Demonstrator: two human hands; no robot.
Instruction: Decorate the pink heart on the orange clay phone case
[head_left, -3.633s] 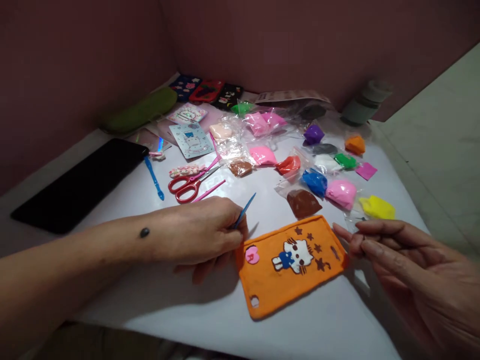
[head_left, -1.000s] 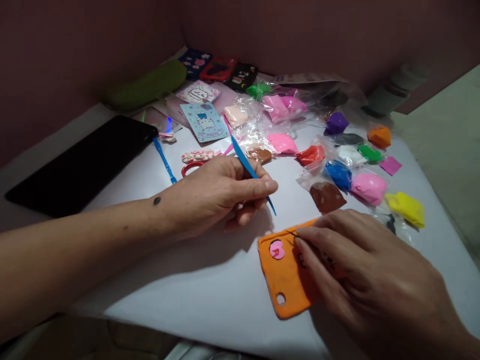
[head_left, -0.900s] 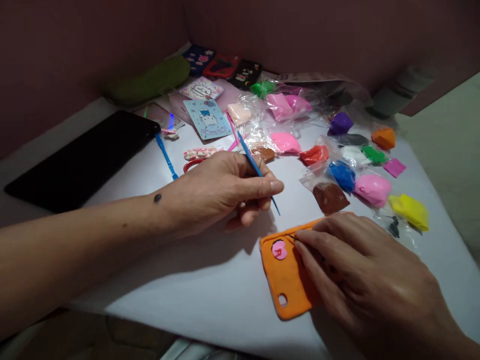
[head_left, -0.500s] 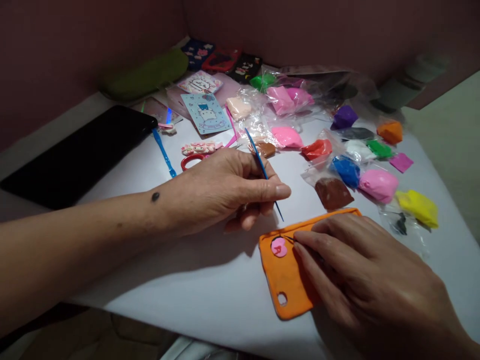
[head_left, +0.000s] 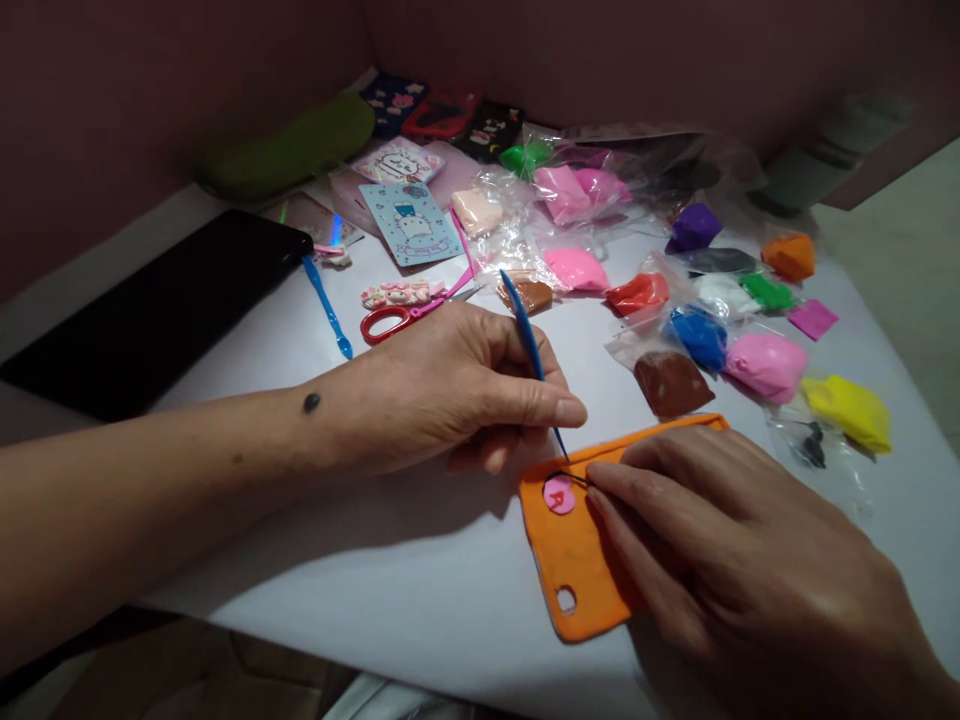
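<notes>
My left hand (head_left: pixel 469 390) is closed around a slim blue modelling tool (head_left: pixel 527 335), whose pointed tip reaches the top edge of an orange clay-covered case (head_left: pixel 581 560). This flat case lies on the table and has a small hole in its lower left corner. Near its upper left sits a pink clay piece (head_left: pixel 566 504) with a red mark like an "A" and a dark line along part of its rim. My right hand (head_left: pixel 739 545) pinches a thin black strand (head_left: pixel 577 479) beside that piece, and it covers the right part of the case.
Bagged clay lumps, such as brown (head_left: pixel 671 385), pink (head_left: pixel 766 366) and yellow (head_left: pixel 851 412), spread behind my right hand. Red-handled scissors (head_left: pixel 386 324), another blue tool (head_left: pixel 327 305) and a black tablet-like slab (head_left: pixel 161 310) lie beyond my left arm. Picture cards (head_left: pixel 412 225) lie farther back.
The blue tool has turned in my left hand, showing a broader side, and its tip has come down to the case's edge. My right hand stays at nearly the same spot.
</notes>
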